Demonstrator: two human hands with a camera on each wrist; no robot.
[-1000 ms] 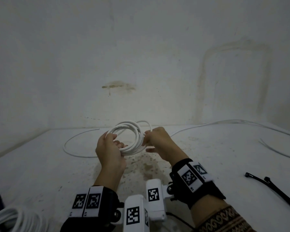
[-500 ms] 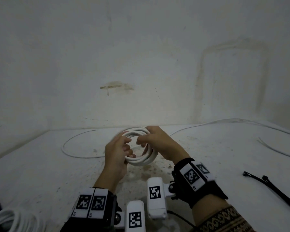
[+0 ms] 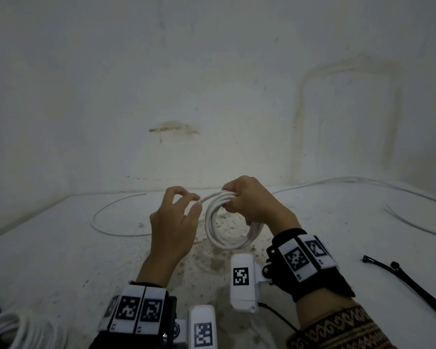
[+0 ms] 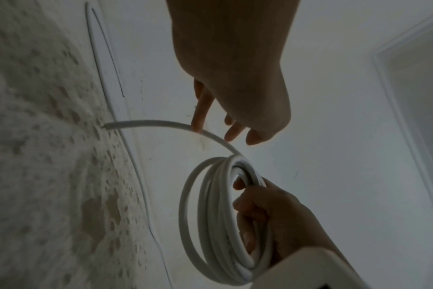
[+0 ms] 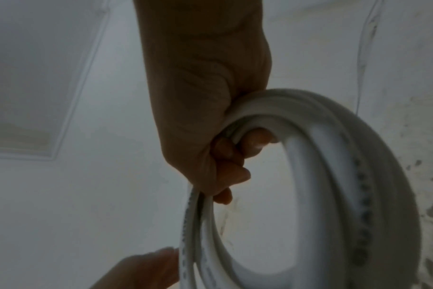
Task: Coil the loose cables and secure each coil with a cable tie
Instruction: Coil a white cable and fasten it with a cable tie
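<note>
**Coil in right hand, left hand on the free end**

Fingers of the right hand (image 3: 252, 202) are curled tight round the top of the white cable coil (image 3: 230, 222), thumb on the near side, several loops bunched in the grip. Right wrist view confirms it: fingertips (image 5: 255, 140) hooked through the inside of the loops. Coil hangs below that hand, held up off the table (image 3: 61, 248), roughly upright.

Left hand (image 3: 174, 222) is just left of the coil, fingers loosely bent, not wrapped round anything. One fingertip (image 4: 198, 121) touches the free tail of the cable (image 4: 161, 124) where it arcs out from the top of the coil; whether the thumb pinches it, cannot tell.

Loose white cable (image 3: 111, 222) lies in a curve on the table, far left of the hands. More white cable (image 3: 363, 182) runs along the far right edge by the wall. Two black cable ties (image 3: 408, 280) lie on the table at near right, well apart from the coil. Another white bundle (image 3: 18, 331) sits at the near left corner, partly cut off. Table surface under the hands is stained and speckled.
</note>
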